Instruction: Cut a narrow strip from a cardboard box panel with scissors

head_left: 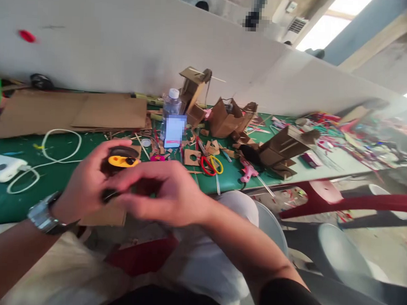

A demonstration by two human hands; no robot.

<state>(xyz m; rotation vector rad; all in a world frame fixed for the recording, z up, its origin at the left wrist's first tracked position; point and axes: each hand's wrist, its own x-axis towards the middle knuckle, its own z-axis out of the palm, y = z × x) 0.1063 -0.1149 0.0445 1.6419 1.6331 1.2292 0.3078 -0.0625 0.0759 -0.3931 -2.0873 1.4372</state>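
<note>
My left hand (85,179), with a metal watch on the wrist, is closed around a small black wheel with a yellow hub (123,159), held in front of the table edge. My right hand (158,191) reaches across from the right, fingers curled and pinching at the underside of the same wheel part; what its fingertips grip is blurred. Both hands hover over my lap, above a loose piece of cardboard (104,216).
A green table (56,174) holds a flat cardboard sheet (71,112), a white device with cable (2,167), a water bottle (171,111), cardboard models (283,148), red and yellow scissors (211,165) and a pink glue gun (248,172). A red plastic chair (325,199) stands at right.
</note>
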